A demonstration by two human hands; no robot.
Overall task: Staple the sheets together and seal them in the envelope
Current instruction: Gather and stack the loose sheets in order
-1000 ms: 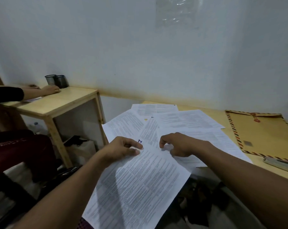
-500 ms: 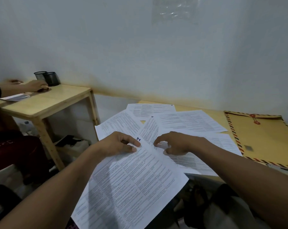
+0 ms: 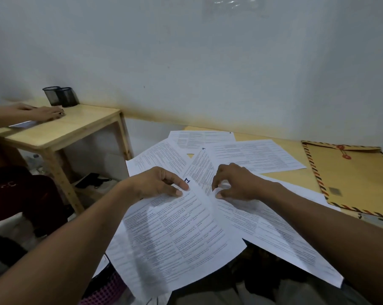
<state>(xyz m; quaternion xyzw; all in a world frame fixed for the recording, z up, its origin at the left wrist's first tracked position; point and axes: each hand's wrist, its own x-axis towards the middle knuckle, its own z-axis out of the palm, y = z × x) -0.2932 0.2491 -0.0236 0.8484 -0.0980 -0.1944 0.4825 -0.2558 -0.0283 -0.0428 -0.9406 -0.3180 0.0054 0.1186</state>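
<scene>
Closest to you, the front sheet (image 3: pixel 181 234) hangs off the desk edge over your lap. It has a blue number at its top. Your left hand (image 3: pixel 157 186) pinches that top edge, thumb under and fingers curled over it. Your right hand (image 3: pixel 239 183) is just beside it, fingers bent in tight, and it looks like it is pinching the top edge of the second sheet (image 3: pixel 274 234), which also hangs off the edge. I think you are gathering the pages into one pile, so nothing is stapled yet. To do this well, lift one page at a time and lay it flat on the one in your left hand. Look at the blue numbers so the pages go in order. Then tap the pile on the desk (image 3: pixel 296 179) so the edges line up before you staple. Pull softly, since thin paper bends and tears. A little farther back lies the sheet marked 4 (image 3: pixel 199 166), and past it the other sheets (image 3: pixel 256 155) are spread out and overlap. The envelope (image 3: pixel 351 179) lies flat on the desk at your right, well apart from your hands. I cannot clearly see a stapler. Far off on the left, another person's hand (image 3: pixel 47 112) rests on a side table (image 3: pixel 60 130) near two black cups (image 3: pixel 60 96).
</scene>
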